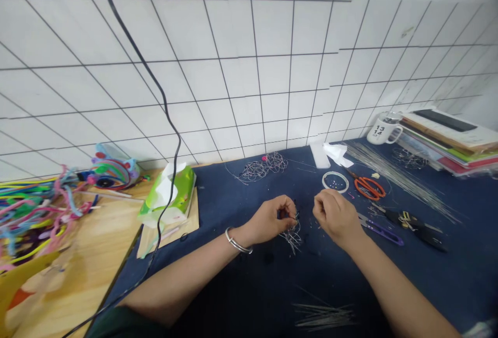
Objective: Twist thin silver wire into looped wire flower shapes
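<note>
My left hand [270, 219], with a silver bangle at the wrist, pinches a tangled bunch of thin wire [292, 239] between thumb and fingertips. The loose wire ends hang below the fingers, over the dark blue cloth [233, 193]. A short gap to the right, my right hand [334, 216] is closed, fingers curled in; what it holds, if anything, is hidden. Beyond it lies a round white-rimmed dish [335, 182] with tiny beads. Nearer my body is a small pile of straight wires [324, 316].
Orange-handled scissors [369, 187], a purple-handled cutter [383, 230] and a black tool [418, 228] lie right. Behind them are long straight wires [404, 177], a mug [383, 129] and stacked books [455, 136]. Wire coils [264, 166] lie at the back. Tissues [169, 193] and a hanging cable [165, 104] are left.
</note>
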`<action>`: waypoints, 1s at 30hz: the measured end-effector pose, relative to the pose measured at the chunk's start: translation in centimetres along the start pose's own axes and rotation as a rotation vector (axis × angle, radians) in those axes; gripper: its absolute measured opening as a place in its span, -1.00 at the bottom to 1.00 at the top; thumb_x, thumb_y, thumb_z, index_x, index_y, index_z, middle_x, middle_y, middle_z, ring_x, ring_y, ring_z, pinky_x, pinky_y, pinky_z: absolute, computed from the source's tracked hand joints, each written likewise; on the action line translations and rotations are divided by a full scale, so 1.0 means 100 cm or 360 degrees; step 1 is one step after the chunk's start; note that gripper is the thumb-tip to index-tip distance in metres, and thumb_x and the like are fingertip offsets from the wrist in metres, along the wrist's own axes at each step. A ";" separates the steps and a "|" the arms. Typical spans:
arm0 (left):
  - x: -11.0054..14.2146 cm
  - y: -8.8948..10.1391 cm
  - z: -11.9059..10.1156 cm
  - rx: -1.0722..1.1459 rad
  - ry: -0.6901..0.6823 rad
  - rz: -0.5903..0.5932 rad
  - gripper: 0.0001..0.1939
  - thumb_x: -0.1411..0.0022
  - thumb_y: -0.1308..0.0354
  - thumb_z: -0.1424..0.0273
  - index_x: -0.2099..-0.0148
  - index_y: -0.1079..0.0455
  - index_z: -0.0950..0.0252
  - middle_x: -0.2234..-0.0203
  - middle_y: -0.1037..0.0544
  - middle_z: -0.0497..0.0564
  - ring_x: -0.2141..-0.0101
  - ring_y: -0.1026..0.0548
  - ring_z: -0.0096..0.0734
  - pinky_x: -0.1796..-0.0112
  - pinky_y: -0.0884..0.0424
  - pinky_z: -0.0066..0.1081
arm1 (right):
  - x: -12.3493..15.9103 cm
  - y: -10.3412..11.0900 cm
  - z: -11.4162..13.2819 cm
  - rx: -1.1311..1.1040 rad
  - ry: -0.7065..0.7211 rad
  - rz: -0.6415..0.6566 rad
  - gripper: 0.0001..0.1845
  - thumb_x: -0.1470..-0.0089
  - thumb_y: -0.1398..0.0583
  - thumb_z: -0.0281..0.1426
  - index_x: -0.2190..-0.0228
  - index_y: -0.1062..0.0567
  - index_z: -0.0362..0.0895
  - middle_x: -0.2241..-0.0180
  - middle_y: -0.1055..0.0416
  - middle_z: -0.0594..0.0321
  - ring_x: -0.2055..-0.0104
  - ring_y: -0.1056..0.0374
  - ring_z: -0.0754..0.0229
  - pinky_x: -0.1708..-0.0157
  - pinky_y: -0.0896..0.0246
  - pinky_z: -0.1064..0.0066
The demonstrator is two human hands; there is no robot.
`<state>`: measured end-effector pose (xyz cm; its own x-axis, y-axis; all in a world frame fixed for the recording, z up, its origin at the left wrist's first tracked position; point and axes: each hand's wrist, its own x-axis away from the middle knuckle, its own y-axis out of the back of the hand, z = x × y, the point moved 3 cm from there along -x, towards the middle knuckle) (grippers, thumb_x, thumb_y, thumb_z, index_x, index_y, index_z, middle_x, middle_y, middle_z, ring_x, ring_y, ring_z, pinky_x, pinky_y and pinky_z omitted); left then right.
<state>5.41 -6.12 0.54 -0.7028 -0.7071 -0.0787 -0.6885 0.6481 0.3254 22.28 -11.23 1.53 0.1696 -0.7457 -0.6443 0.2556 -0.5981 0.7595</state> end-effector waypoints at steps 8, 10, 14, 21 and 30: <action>-0.001 0.000 0.006 0.0252 0.0007 -0.0062 -0.91 -0.03 -0.16 0.50 0.34 -0.34 0.37 0.49 -0.39 -0.06 0.47 -0.31 -0.56 0.40 -0.27 -0.50 | -0.003 -0.006 0.014 -0.0568 -0.0100 0.0302 -0.88 -0.02 -0.04 -0.54 0.45 -0.34 -0.12 0.42 -0.34 0.24 0.36 -0.29 0.25 0.35 -0.18 0.45; -0.002 0.000 0.009 0.0386 0.0039 -0.0077 -0.88 -0.01 -0.19 0.48 0.34 -0.34 0.38 0.48 -0.39 -0.05 0.44 -0.32 -0.54 0.38 -0.28 -0.49 | -0.003 -0.004 0.013 -0.0677 -0.0152 0.0280 -0.88 -0.06 -0.04 -0.50 0.38 -0.37 -0.11 0.36 -0.36 0.23 0.32 -0.30 0.25 0.32 -0.20 0.45; -0.004 -0.002 0.015 0.0643 0.0087 -0.0054 -0.84 0.00 -0.22 0.48 0.32 -0.34 0.39 0.45 -0.40 -0.03 0.42 -0.34 -0.54 0.35 -0.28 -0.48 | -0.003 -0.003 0.009 -0.0720 -0.0144 0.0218 -0.77 -0.09 -0.05 -0.45 0.18 -0.38 -0.08 0.25 -0.36 0.19 0.24 -0.31 0.24 0.24 -0.22 0.43; -0.004 -0.006 0.014 0.0860 0.0112 0.0004 -0.79 0.05 -0.26 0.48 0.34 -0.31 0.37 0.46 -0.40 -0.05 0.45 -0.33 -0.56 0.38 -0.26 -0.50 | 0.005 -0.016 0.015 -0.0621 0.0053 0.0295 -0.77 -0.12 -0.03 -0.47 0.21 -0.43 -0.10 0.28 -0.39 0.17 0.24 -0.31 0.22 0.22 -0.22 0.39; -0.008 -0.002 0.018 0.0924 0.0054 0.0011 -0.87 -0.11 -0.12 0.42 0.27 -0.36 0.36 0.27 -0.45 0.08 0.22 -0.37 -0.34 0.14 -0.22 -0.33 | 0.001 -0.014 0.002 -0.0681 -0.0159 0.0360 -0.83 -0.12 -0.04 -0.46 0.35 -0.43 -0.09 0.36 -0.38 0.26 0.30 -0.30 0.27 0.27 -0.17 0.46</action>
<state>5.80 -5.18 -1.18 -0.7083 -0.7045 -0.0448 -0.6759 0.6950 -0.2451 21.72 -10.55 0.41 0.1793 -0.8800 -0.4399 0.5943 -0.2595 0.7612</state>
